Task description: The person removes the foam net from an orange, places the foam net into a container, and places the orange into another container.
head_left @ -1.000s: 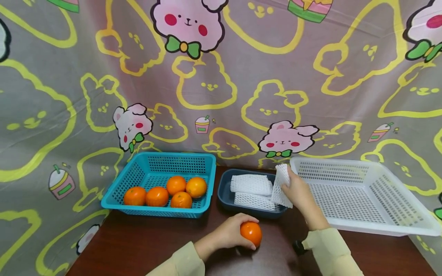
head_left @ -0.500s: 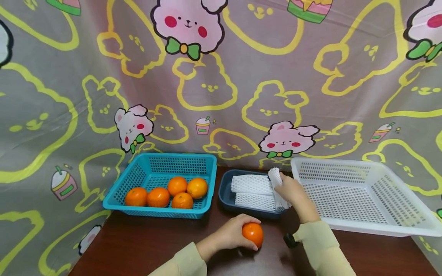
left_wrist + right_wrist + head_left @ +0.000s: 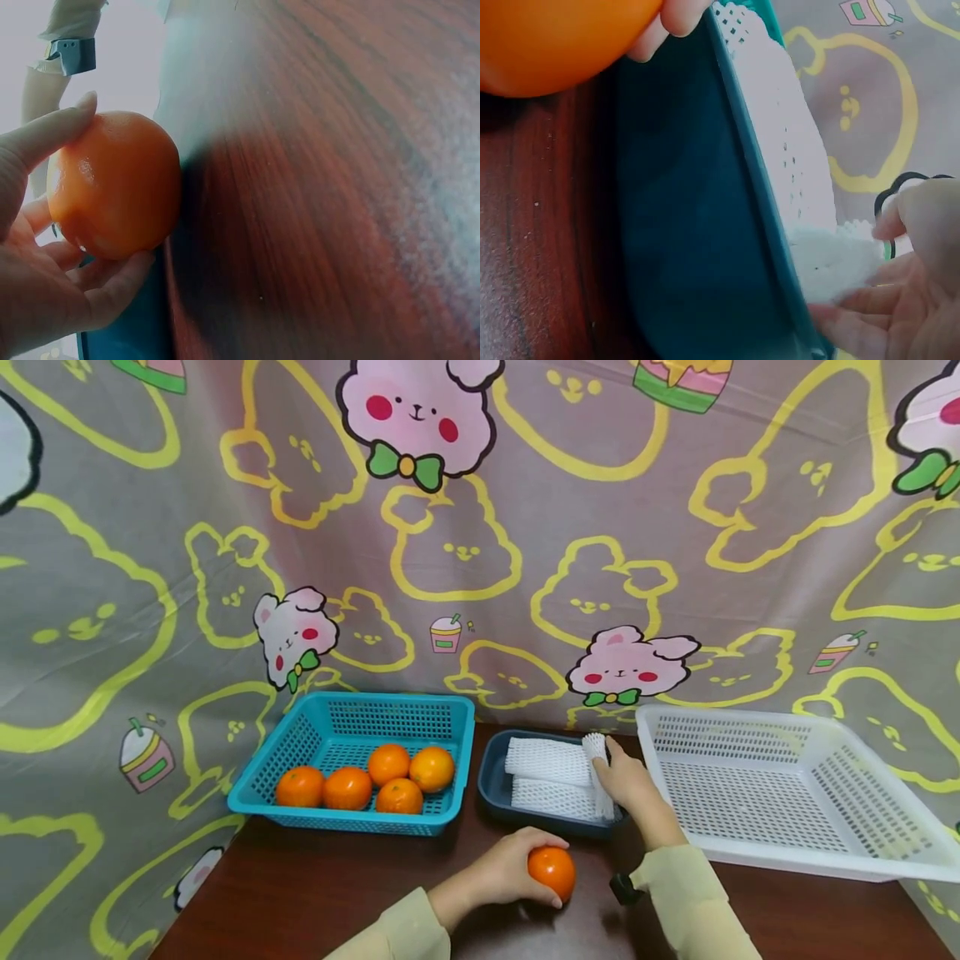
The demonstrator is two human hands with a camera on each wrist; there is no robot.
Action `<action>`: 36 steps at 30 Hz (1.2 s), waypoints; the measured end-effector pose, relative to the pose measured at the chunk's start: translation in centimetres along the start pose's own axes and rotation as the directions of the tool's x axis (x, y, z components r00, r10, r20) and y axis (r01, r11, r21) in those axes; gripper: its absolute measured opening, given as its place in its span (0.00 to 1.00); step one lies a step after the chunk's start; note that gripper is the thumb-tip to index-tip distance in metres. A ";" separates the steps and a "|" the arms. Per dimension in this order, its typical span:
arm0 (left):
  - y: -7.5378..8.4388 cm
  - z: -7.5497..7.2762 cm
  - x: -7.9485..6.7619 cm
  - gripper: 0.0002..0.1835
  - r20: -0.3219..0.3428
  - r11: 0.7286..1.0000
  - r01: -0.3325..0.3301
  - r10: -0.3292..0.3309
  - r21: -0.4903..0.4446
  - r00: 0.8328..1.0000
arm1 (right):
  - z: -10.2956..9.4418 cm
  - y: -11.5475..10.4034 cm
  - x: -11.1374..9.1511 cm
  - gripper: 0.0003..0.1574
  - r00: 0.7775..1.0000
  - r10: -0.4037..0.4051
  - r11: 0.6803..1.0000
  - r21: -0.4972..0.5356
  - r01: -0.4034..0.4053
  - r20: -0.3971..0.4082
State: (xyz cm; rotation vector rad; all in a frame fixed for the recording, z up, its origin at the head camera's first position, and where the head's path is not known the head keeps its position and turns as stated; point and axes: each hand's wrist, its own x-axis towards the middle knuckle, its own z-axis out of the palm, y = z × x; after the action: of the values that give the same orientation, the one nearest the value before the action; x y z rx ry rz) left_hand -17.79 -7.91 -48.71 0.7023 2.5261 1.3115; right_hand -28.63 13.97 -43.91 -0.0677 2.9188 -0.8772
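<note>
My left hand (image 3: 504, 870) holds an orange (image 3: 552, 872) low over the table in front of the dark blue tray (image 3: 493, 777). In the left wrist view, thumb and fingers curl around the orange (image 3: 120, 184). My right hand (image 3: 628, 781) pinches a white foam fruit net (image 3: 597, 764) at the tray's right end. More white foam nets (image 3: 550, 762) lie flat in the tray beside it. The right wrist view has the tray's side (image 3: 686, 195) in front, with the right hand (image 3: 919, 277) gripping the foam net (image 3: 832, 259) just past the rim.
A turquoise basket (image 3: 337, 818) with several oranges (image 3: 348, 788) stands to the left. On the right is a white plastic basket (image 3: 750, 802), close to the tray. A patterned cloth (image 3: 465, 527) hangs behind the dark wood table (image 3: 315, 885).
My right hand has moved left and slightly down with the foam net, bringing it over the tray's right end. The left hand keeps its hold on the orange in about the same place.
</note>
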 end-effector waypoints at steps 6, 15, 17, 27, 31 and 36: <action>0.0 0.1 0.1 0.34 -0.002 1.000 -0.003 0.003 0.008 1.000 | 0.5 0.3 0.2 0.37 0.990 -0.072 0.997 -0.025 0.069 -0.124; 0.0 0.1 -0.1 0.34 0.002 1.000 0.001 -0.001 0.003 1.000 | 0.6 0.4 -0.3 0.28 0.962 -0.146 0.989 -0.048 0.138 -0.229; 0.0 0.0 -0.1 0.34 0.001 1.000 -0.001 0.001 0.001 1.000 | 0.4 0.4 -0.3 0.30 0.972 -0.142 0.990 -0.046 0.135 -0.188; -0.2 -0.1 -0.1 0.34 -0.006 1.000 -0.007 0.008 0.018 1.000 | 1.4 0.9 0.2 0.10 0.970 -0.201 0.974 -0.130 0.184 -0.136; -0.3 -0.2 -0.2 0.34 0.010 1.000 0.002 -0.002 0.017 1.000 | 1.9 0.9 0.4 0.11 0.980 -0.190 0.965 -0.196 0.175 -0.062; -0.3 -0.4 -0.2 0.33 0.024 1.000 0.005 -0.005 0.022 1.000 | 2.3 0.9 0.8 0.12 0.981 -0.191 0.947 -0.266 0.178 -0.024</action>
State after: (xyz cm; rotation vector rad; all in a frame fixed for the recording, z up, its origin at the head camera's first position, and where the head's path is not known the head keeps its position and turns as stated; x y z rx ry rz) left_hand -17.88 -8.46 -48.69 0.7113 2.5257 1.2672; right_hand -29.19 13.44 -46.38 -0.3482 3.0959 -0.5110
